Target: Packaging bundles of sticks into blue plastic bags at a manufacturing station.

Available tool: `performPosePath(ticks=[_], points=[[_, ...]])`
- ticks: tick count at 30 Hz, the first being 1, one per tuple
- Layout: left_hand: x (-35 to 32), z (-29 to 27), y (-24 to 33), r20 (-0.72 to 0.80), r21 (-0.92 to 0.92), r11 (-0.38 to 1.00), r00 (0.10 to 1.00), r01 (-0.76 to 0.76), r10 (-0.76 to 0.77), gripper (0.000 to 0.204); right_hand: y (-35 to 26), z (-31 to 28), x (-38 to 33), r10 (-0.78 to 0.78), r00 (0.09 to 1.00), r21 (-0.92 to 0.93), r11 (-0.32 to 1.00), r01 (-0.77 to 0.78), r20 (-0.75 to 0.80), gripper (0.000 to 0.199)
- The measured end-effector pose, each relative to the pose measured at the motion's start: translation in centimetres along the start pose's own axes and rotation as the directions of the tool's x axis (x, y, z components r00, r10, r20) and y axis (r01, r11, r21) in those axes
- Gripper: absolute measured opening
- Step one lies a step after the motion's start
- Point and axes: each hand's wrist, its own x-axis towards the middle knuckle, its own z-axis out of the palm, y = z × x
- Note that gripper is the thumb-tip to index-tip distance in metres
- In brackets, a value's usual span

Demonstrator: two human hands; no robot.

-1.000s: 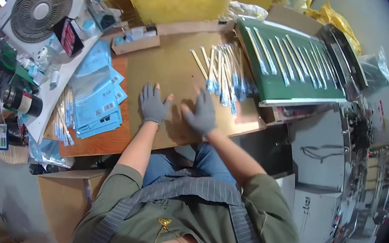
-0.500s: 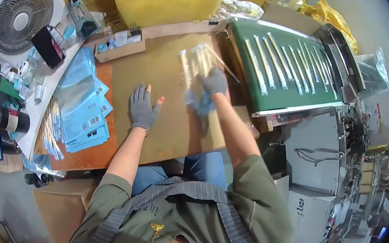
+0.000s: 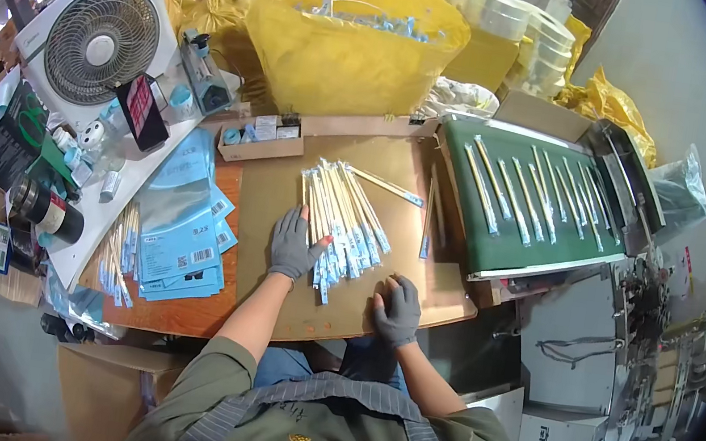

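Observation:
A fanned pile of thin wooden sticks (image 3: pixel 339 223) in clear wrappers with blue ends lies on the brown board (image 3: pixel 271 191) in front of me. My left hand (image 3: pixel 295 246), in a grey glove with bare thumb and index tips, rests open against the pile's left edge. To the right of the pile's near end, my right hand (image 3: pixel 399 312), gloved the same way, lies on the board by its near edge. It holds nothing; its fingers are slightly bent and the thumb stands apart. One stick (image 3: pixel 387 186) points away to the right at the pile's far end.
At the right is a green conveyor belt (image 3: pixel 493 251) carrying several wrapped sticks. Blue printed packets (image 3: pixel 177 254) and more sticks (image 3: pixel 121 251) lie at the left, beside a fan (image 3: pixel 99 49). A small cardboard box (image 3: pixel 262 150) and yellow bag (image 3: pixel 347 66) stand behind the board.
The sticks, blurred at my right hand before, now lie spread on the board. My right hand has let go and come nearer to me; my left hand now touches the pile.

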Motion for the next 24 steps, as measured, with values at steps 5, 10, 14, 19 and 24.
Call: performPosePath(ticks=[5, 10, 14, 19, 24], points=[[0.0, 0.0, -0.4, -0.001, 0.013, 1.000, 1.000, 0.000, 0.000, 0.078, -0.4, 0.4, 0.1, -0.010, 0.997, -0.044, 0.999, 0.013, 0.073, 0.039], [-0.4, 0.4, -0.8, 0.006, 0.020, 0.999, 0.999, -0.031, 0.031, 0.077, -0.6, 0.4, -0.3, -0.016, 0.998, -0.046, 0.999, 0.019, 0.064, 0.037], [0.4, 0.7, 0.8, 0.134, -0.029, 0.990, 0.982, 0.138, -0.133, 0.075, -0.8, -1.3, 0.0, 0.036, 0.997, -0.026, 0.999, -0.035, 0.062, 0.032], [0.2, -0.6, 0.4, 0.158, 0.056, 0.986, 0.974, 0.158, -0.165, 0.071, 1.1, 0.8, -0.6, -0.062, 0.997, 0.033, 0.998, 0.060, 0.045, 0.029], [0.0, 1.4, -1.3, 0.089, 0.081, 0.997, 0.996, -0.003, -0.004, 0.069, 1.1, 1.0, -0.9, -0.058, 0.998, -0.002, 0.998, 0.058, -0.012, 0.032]])
